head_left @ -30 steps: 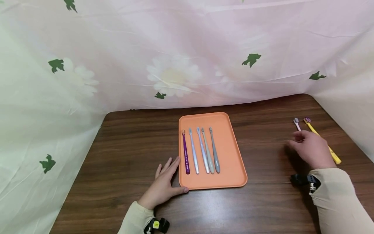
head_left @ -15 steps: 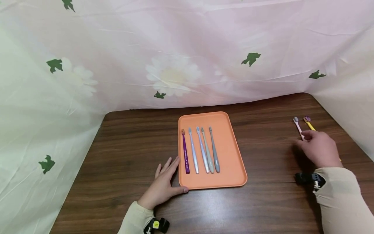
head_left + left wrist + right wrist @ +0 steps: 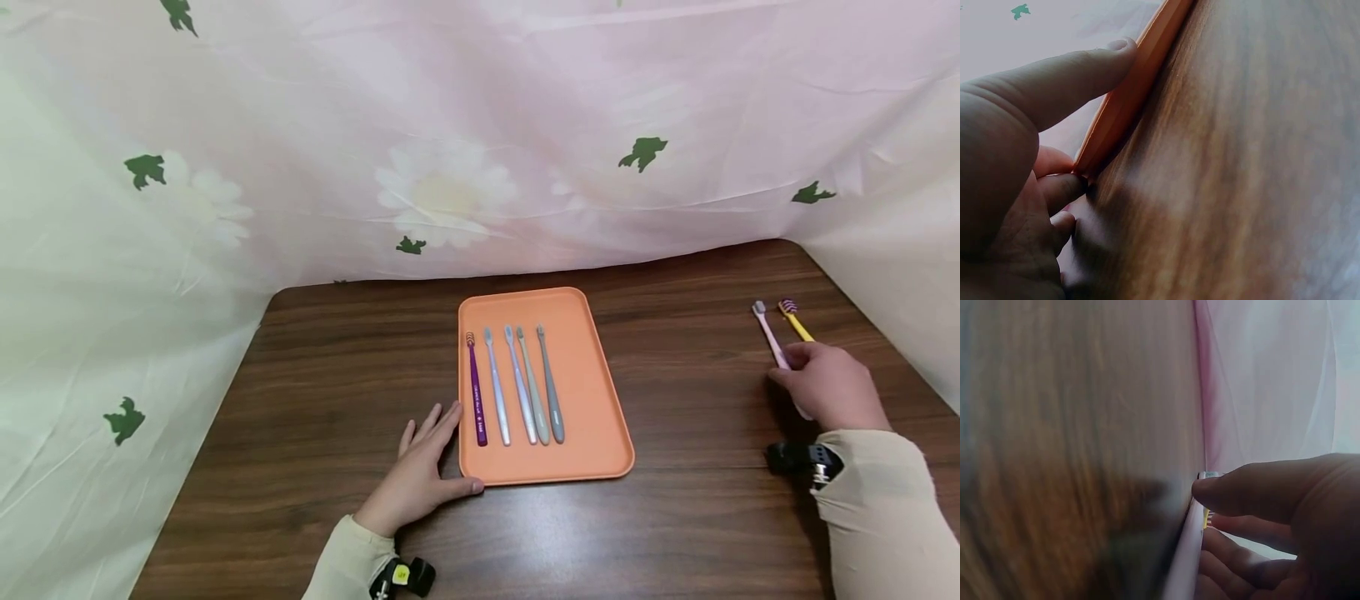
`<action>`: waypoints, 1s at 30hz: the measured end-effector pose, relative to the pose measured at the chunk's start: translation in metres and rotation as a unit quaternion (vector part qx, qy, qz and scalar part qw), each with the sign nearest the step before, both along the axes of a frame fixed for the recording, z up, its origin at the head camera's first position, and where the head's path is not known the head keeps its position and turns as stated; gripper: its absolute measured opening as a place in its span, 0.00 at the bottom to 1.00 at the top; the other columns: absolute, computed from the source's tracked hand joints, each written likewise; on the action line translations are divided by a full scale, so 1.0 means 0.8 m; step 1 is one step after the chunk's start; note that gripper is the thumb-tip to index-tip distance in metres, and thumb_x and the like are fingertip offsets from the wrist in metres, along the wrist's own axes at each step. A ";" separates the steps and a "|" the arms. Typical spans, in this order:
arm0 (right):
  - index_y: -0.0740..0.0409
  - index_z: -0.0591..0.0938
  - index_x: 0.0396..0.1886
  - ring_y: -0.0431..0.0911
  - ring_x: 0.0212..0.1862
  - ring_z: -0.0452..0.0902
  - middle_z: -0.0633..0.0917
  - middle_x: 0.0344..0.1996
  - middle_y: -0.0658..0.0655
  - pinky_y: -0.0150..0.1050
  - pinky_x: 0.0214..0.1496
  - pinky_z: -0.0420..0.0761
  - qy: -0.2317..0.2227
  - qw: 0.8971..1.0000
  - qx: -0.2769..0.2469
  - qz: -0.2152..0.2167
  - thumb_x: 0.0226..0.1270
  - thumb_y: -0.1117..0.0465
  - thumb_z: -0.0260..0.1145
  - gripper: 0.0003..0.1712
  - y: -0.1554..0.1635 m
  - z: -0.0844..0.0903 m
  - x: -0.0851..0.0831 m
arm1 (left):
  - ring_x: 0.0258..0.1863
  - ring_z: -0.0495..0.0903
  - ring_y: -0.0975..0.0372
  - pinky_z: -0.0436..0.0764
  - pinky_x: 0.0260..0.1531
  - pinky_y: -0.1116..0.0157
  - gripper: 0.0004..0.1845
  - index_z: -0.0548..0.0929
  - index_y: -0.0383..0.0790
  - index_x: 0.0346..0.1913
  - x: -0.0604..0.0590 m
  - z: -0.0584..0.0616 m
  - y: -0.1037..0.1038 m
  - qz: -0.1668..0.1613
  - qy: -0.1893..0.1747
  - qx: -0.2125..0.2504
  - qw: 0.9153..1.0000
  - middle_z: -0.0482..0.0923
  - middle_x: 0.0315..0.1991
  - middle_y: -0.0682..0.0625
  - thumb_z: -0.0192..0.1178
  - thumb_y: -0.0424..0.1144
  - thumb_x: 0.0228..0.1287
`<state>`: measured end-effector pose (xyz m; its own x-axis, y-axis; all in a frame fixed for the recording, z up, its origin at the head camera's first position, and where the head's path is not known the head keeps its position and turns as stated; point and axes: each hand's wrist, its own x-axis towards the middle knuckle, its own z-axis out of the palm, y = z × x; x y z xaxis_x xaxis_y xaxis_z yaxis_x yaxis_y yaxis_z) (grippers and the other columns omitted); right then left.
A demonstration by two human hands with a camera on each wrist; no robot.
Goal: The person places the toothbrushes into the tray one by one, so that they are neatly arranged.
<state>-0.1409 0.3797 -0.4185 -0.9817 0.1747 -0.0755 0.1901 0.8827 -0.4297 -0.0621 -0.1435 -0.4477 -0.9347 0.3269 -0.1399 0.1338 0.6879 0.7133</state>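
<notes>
1. Head view: an orange tray [image 3: 592, 400] is seen at the middle of the wooden table [image 3: 675, 517], with bare wood on both sides. Five toothbrushes [image 3: 516, 385] are laid side by side on its left half. The left hand [image 3: 417, 480] is laid flat at the tray's near left corner, fingers spread. Near the table's right edge, the right hand [image 3: 828, 392] is closed over the handles of a pink toothbrush [image 3: 769, 333] and a yellow toothbrush [image 3: 793, 321]; which one is gripped cannot be told.

2. Left wrist view: the tray [image 3: 1141, 81] rim is touched by the thumb [image 3: 1066, 78].

3. Right wrist view: the pale pink toothbrush [image 3: 1186, 553] handle is pressed by the thumb [image 3: 1241, 494], fingers curled beneath.
</notes>
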 end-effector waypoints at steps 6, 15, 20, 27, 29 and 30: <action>0.82 0.74 0.54 0.62 0.34 0.73 0.81 0.37 0.76 0.49 0.32 0.71 -0.019 1.000 -0.004 0.005 0.66 0.63 0.67 0.26 0.004 0.000 -0.001 | 0.80 0.41 0.52 0.30 0.74 0.43 0.56 0.53 0.46 0.81 0.000 0.000 0.001 -0.005 -0.003 0.002 1.000 0.53 0.79 0.50 0.75 0.55 0.55; 0.82 0.75 0.53 0.61 0.34 0.76 0.84 0.35 0.74 0.45 0.30 0.69 -0.018 1.000 -0.009 0.020 0.63 0.63 0.68 0.27 0.001 -0.003 -0.005 | 0.80 0.42 0.52 0.29 0.74 0.44 0.56 0.54 0.45 0.81 0.001 0.002 0.000 0.000 -0.004 -0.001 1.000 0.53 0.79 0.49 0.75 0.54 0.54; 0.82 0.75 0.53 0.61 0.35 0.77 0.84 0.34 0.73 0.48 0.32 0.71 -0.007 1.000 -0.012 0.021 0.63 0.63 0.68 0.27 -0.006 -0.002 -0.005 | 0.80 0.42 0.52 0.29 0.74 0.44 0.56 0.54 0.45 0.81 0.001 0.002 0.000 0.000 -0.002 0.000 1.000 0.53 0.79 0.48 0.75 0.54 0.54; 0.82 0.75 0.53 0.62 0.36 0.78 0.84 0.37 0.74 0.45 0.31 0.72 0.009 0.999 -0.022 0.025 0.64 0.63 0.69 0.27 -0.020 0.003 -0.005 | 0.80 0.42 0.52 0.29 0.74 0.44 0.56 0.54 0.45 0.81 0.001 0.001 0.000 0.001 -0.002 -0.001 1.000 0.53 0.79 0.49 0.76 0.53 0.54; 0.82 0.75 0.54 0.62 0.37 0.78 0.83 0.39 0.75 0.44 0.31 0.72 0.012 0.999 -0.024 0.027 0.64 0.63 0.69 0.27 -0.025 0.004 -0.005 | 0.80 0.42 0.52 0.29 0.74 0.45 0.56 0.54 0.46 0.81 0.001 0.000 0.000 0.002 -0.004 0.000 1.000 0.53 0.79 0.49 0.76 0.53 0.54; 0.81 0.75 0.54 0.62 0.38 0.79 0.83 0.40 0.75 0.44 0.31 0.73 0.013 0.999 -0.025 0.027 0.64 0.62 0.69 0.27 -0.028 0.005 -0.005 | 0.80 0.42 0.52 0.29 0.74 0.45 0.56 0.54 0.46 0.81 0.000 0.000 0.000 0.003 -0.004 0.000 1.000 0.53 0.79 0.49 0.76 0.54 0.54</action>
